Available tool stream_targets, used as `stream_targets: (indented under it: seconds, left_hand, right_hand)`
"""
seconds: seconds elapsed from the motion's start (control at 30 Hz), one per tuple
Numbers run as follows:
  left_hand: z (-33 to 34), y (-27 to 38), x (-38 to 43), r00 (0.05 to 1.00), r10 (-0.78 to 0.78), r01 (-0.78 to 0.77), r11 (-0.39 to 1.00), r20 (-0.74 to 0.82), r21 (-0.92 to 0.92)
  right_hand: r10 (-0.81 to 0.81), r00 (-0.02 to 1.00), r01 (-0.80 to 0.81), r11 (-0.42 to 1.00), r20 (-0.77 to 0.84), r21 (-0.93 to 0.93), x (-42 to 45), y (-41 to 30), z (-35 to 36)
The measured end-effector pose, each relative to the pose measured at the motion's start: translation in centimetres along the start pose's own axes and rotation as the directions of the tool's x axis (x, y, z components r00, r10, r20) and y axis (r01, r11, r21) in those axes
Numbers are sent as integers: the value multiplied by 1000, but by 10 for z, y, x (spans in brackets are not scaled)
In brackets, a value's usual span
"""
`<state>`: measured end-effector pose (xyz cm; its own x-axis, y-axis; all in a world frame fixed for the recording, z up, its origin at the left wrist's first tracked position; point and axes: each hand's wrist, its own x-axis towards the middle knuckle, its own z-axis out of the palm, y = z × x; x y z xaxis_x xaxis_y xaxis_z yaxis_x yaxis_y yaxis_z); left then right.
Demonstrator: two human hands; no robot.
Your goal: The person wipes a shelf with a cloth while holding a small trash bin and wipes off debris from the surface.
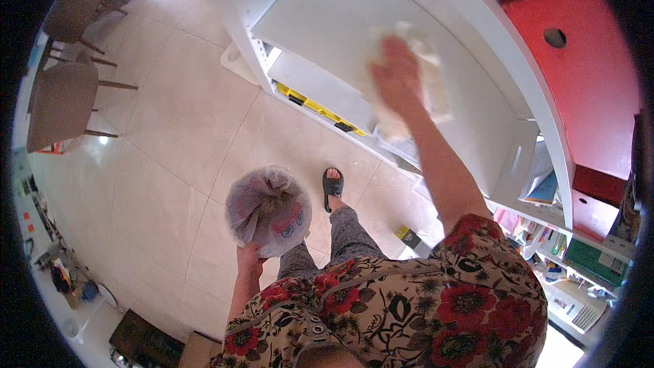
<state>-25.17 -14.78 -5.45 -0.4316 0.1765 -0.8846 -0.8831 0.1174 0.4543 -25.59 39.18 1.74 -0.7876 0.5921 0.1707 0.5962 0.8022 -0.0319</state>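
Note:
My right hand (398,74) is spread over a pale cloth (434,82) and presses it against the surface of a grey-white metal shelf (317,15). Hand and cloth are both blurred. Lower down, my left hand (250,260) grips the near side of a round waste bin (268,209) lined with a thin translucent plastic bag. The bag's gathered folds cover the bin's inside, so its contents cannot be made out. Part of a red and blue print shows through the liner. Below the shelf surface sits a lower shelf (317,82) of the same unit.
A yellow case with black latches (319,107) lies on the lower shelf. Red file boxes (572,87) stand above at the right. Books and papers (549,235) fill shelves at lower right. Brown chairs (66,97) stand left on the tiled floor (173,112).

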Motion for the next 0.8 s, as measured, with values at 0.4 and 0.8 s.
stream_targets:
  seconds: [0.4,0.8]
  left_hand:
    - [7,2,-8,999,17,-16,1000,-29,24]
    - [0,-21,7,994,15,-23,997,-107,-71]
  right_hand:
    - [223,949,-218,975,221,-46,-22,8,-33]
    - [155,988,-152,984,-29,90,56,-23,-15]
